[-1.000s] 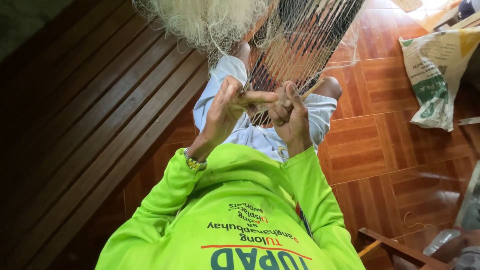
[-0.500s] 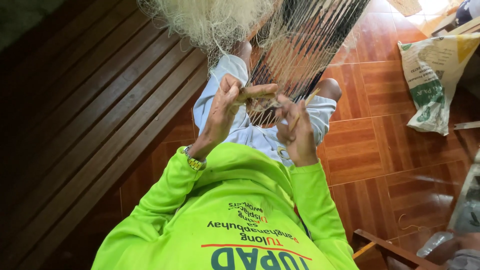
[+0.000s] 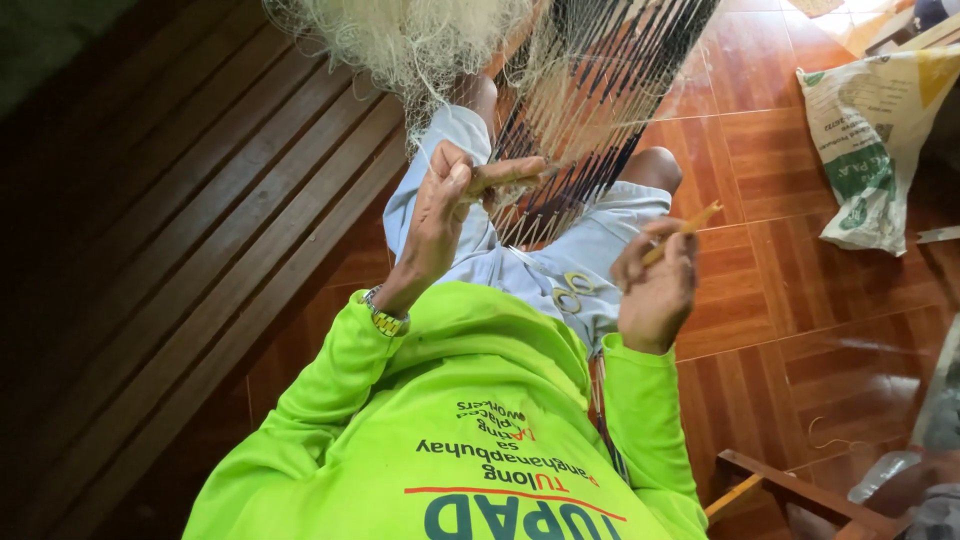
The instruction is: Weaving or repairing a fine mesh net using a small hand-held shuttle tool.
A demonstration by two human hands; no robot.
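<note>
The right hand [image 3: 655, 290] has drawn its netting needle [image 3: 682, 232] away from the net [image 3: 580, 120].

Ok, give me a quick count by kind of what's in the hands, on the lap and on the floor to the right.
Fishing net: 1, its edge pinched by the left hand
Netting needle: 1, in the right hand
Scissors: 1, on the lap
Sack: 1, on the floor tiles
Total: 4

Hands [image 3: 440, 215] mending fishing net [image 3: 590, 110].
</note>
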